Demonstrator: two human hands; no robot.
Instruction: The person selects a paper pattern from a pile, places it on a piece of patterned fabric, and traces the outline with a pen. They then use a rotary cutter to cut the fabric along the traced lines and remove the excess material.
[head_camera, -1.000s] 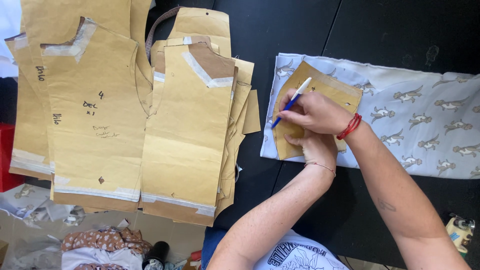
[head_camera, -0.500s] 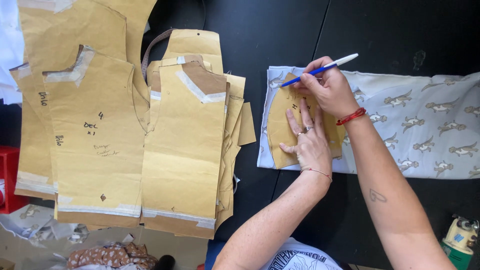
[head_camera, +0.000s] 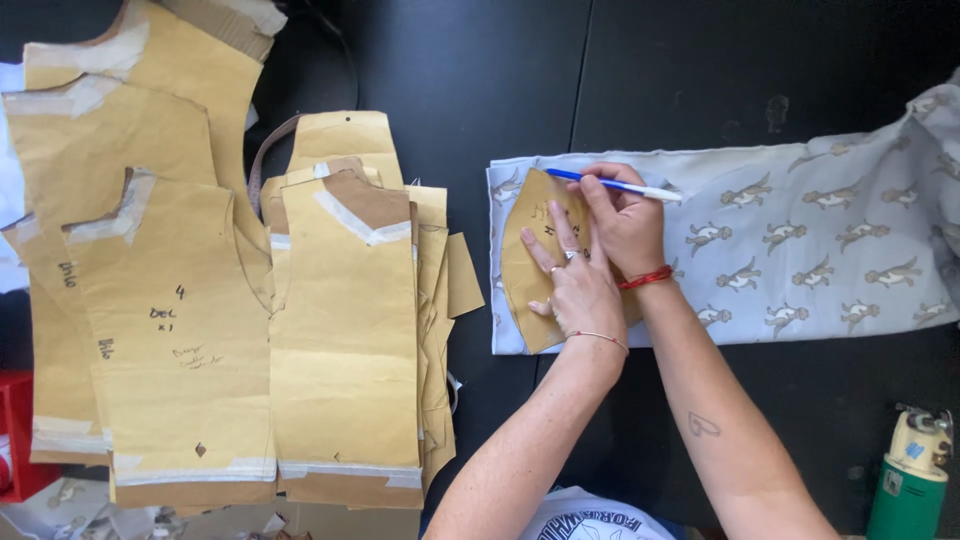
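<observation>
My left hand (head_camera: 575, 285) covers much of the small paper pattern piece (head_camera: 528, 262), hiding part of its handwriting. The printed fabric (head_camera: 800, 250) runs off the right edge, and the green tool (head_camera: 912, 480) is cut off at the bottom.

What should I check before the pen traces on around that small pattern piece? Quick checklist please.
1. Small brown paper pattern piece lies on the printed fabric: ok.
2. Left hand presses flat on the pattern piece, fingers spread: ok.
3. Right hand grips the blue and white pen: ok.
4. Pen tip sits at the piece's upper edge: ok, though contact with the fabric cannot be told.
5. Fabric flat under the piece: ok near the piece; it rumples at the far right end.
6. Stacked large pattern pieces lie apart from the fabric on the black table: ok.
</observation>
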